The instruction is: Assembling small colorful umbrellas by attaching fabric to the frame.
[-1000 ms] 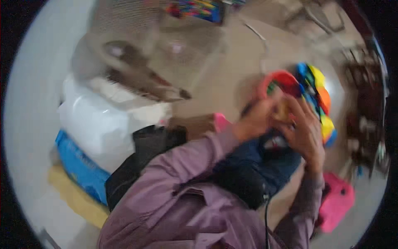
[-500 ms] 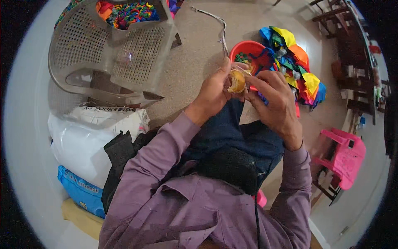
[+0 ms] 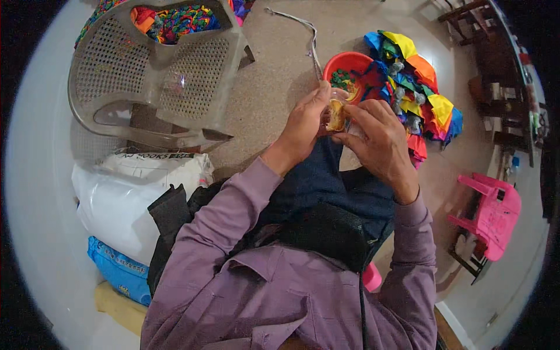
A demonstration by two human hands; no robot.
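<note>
My left hand [image 3: 303, 125] and my right hand [image 3: 379, 140] meet in front of me, above my dark blue lap. Both grip a small clear plastic container with yellow contents [image 3: 336, 111], fingers wrapped round its sides. Just beyond it on the floor stands a red bowl [image 3: 344, 62] holding small green pieces. A heap of bright multicoloured cloth pieces [image 3: 417, 87] lies beside the bowl on the right.
A grey perforated plastic chair [image 3: 157, 76] lies tipped at the upper left with colourful fabric [image 3: 172, 20] behind it. White [image 3: 125, 195] and blue [image 3: 114, 271] sacks sit at my left. A pink plastic chair [image 3: 490, 216] stands at the right; a thin cord [image 3: 306, 32] lies on the floor.
The view has swung and steadied. My hands have stayed together on the small container, now lower over my lap and nearer the red bowl.
</note>
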